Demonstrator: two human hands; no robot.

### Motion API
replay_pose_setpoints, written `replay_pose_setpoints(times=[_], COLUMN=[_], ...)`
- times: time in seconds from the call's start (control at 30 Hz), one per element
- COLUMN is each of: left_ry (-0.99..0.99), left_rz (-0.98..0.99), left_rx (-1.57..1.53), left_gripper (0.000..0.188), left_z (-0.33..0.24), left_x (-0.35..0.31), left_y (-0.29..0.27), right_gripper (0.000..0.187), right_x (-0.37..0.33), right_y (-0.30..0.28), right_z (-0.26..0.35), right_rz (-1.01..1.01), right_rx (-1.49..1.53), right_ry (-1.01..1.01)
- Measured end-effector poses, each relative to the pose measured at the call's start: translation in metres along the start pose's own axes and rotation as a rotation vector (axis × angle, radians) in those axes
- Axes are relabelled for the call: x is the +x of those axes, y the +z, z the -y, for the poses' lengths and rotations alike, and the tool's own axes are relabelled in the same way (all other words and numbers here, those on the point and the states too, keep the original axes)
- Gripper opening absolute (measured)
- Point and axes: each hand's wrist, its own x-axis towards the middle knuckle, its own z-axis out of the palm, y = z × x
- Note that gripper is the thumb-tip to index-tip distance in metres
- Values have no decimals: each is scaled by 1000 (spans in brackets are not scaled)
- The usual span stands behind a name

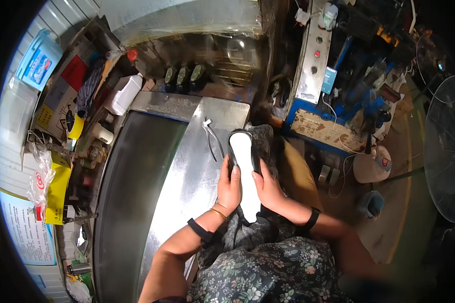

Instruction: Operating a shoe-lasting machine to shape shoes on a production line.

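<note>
Between my two hands is a dark shoe upper [233, 154] with a long white sole-shaped piece [243, 166] facing up in it. Its broad end points away from me, and the narrow end lies close to my lap. My left hand [229, 188] grips the left side, thumb along the edge. On the opposite side, my right hand [268, 188] holds the upper the same way. A pair of metal pincers [213, 140] rests on the shiny metal table [179, 174], just left of the upper and apart from my hands.
A dark conveyor belt [131, 192] runs along the left of the table. Several dark shoes [184, 77] stand at the far end. At the left are a white jug [126, 95] and a yellow box [59, 189]. A machine [318, 121] and a large fan [445, 151] stand at the right.
</note>
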Motion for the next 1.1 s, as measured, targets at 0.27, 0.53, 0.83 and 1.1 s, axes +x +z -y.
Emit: replay_pose_setpoints(times=[0.27, 0.53, 0.83, 1.1], left_ry=[-771, -218, 599, 594], left_rz=[8, 292, 663, 496], left_rx=[-1008, -745, 487, 472], left_gripper=[61, 62, 33, 22], left_z=[-47, -101, -10, -2], left_x=[47, 18, -10, -14], left_y=[-13, 1, -12, 12], right_gripper=[63, 76, 61, 68], right_x=[59, 35, 115, 202], right_y=[-37, -151, -391, -525], right_z=[31, 85, 54, 34], right_rz=[416, 237, -648, -657], right_rx=[747, 925, -269, -556], right_ry=[167, 202, -202, 180])
